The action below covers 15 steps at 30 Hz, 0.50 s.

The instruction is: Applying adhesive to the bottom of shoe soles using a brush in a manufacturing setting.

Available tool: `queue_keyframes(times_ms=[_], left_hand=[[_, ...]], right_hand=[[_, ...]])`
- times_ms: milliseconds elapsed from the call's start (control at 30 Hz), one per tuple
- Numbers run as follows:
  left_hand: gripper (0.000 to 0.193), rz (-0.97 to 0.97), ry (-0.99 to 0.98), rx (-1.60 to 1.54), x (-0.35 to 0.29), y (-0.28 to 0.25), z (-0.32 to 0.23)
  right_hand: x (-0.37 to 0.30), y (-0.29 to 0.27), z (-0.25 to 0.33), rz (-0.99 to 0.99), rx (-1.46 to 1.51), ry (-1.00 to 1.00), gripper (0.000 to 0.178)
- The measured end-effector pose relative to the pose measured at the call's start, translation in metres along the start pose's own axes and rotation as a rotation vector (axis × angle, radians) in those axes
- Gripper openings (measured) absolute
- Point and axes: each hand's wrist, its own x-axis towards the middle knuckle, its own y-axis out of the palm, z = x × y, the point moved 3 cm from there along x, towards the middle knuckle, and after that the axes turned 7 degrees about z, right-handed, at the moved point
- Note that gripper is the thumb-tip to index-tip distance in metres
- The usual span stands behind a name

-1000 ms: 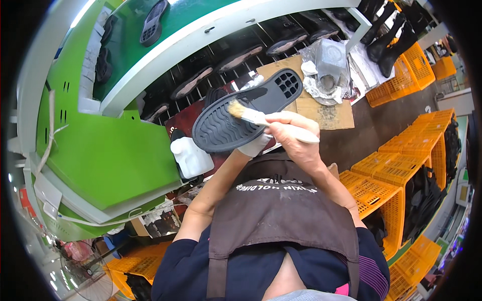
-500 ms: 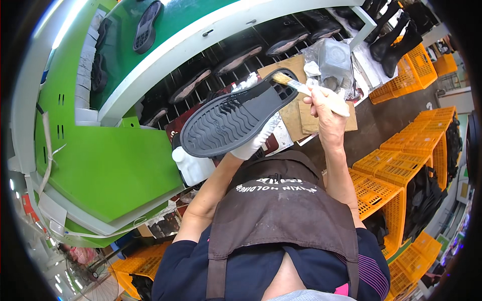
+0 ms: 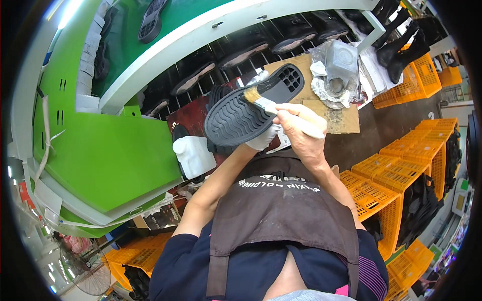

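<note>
A black shoe sole (image 3: 232,120) lies tilted in front of me, its wavy-ridged front part toward the left and its lattice heel toward the far right. Beneath its near edge, my left hand (image 3: 264,139) in a white glove holds it; most of those fingers are hidden under the sole. My bare right hand (image 3: 305,131) is closed round the pale handle of a paintbrush (image 3: 261,102). The brush's yellowish bristles rest on or just over the middle of the sole. A white plastic jug (image 3: 193,156) stands left of the sole.
Green machine housing (image 3: 110,165) fills the left, with a white frame bar (image 3: 165,60) across the top. Behind the sole, black boots (image 3: 196,78) lie on a rack. A cloudy plastic container (image 3: 342,57) sits beyond the cardboard (image 3: 339,118). Orange crates (image 3: 374,193) stand at right.
The brush has moved left from the heel to the middle of the sole. My left hand has shifted the sole slightly right and turned it a little.
</note>
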Motion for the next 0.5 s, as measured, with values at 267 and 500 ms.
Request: queue_keyframes(times_ms=[267,500], left_hand=[[0.009,0.090,-0.090,-0.322,0.011,0.010,-0.029],[0.005,0.246,-0.262,-0.596,0.004,0.018,-0.038]], right_hand=[[-0.003,0.010,0.011,0.082,0.105,0.000,0.017],[0.002,0.008,0.019,0.093,0.158,0.071,0.016]])
